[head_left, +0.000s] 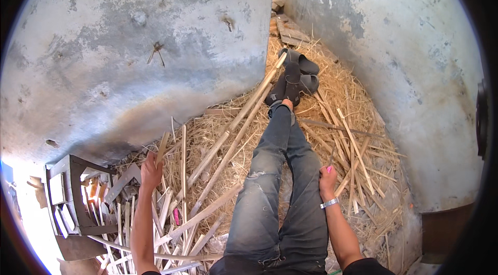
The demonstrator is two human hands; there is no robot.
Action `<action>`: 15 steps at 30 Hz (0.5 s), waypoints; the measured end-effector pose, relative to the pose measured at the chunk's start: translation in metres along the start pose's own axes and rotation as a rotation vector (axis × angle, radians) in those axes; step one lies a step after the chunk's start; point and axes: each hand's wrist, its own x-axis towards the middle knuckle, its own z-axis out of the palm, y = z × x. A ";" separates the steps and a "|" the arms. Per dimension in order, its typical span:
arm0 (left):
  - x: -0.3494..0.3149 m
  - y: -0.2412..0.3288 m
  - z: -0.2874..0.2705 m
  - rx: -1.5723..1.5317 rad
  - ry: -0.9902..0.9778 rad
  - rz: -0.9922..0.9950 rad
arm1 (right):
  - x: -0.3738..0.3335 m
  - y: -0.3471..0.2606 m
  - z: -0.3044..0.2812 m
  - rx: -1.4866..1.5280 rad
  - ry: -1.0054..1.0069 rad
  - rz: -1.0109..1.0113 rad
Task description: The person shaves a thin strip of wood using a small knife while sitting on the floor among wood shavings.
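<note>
My left hand (151,172) is closed around a flat bamboo strip (163,145), whose upper end sticks up past the fingers. Beside my right thigh, my right hand (327,180) is closed on a thin tool with a pink handle (329,169). A narrow grey part of it points up from the fist, but I cannot make out its exact kind. Long split bamboo poles (228,158) lean between my left hand and my legs. Several thin bamboo strips (355,153) lie crossed on the floor near my right hand.
My outstretched legs (259,187) lie over straw-like shavings (381,171). Dark slippers (307,67) rest by my feet. A dark wooden frame (72,171) stands at the left, with bamboo pieces (122,223) heaped beside it. Worn grey walls (129,41) rise at both sides.
</note>
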 end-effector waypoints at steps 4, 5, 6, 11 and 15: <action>0.040 0.050 -0.050 -0.202 0.008 0.101 | -0.005 -0.014 0.006 -0.128 0.060 -0.067; 0.047 0.053 -0.056 -0.261 0.004 0.099 | -0.007 -0.020 0.009 -0.165 0.071 -0.087; 0.056 0.053 -0.056 -0.304 -0.002 0.086 | -0.008 -0.022 0.009 -0.177 0.076 -0.080; 0.111 0.065 -0.086 -0.517 0.232 -0.160 | -0.011 -0.031 0.009 -0.243 0.082 -0.074; 0.147 0.119 -0.197 -0.361 0.582 -0.014 | -0.017 -0.038 0.013 -0.194 0.084 -0.074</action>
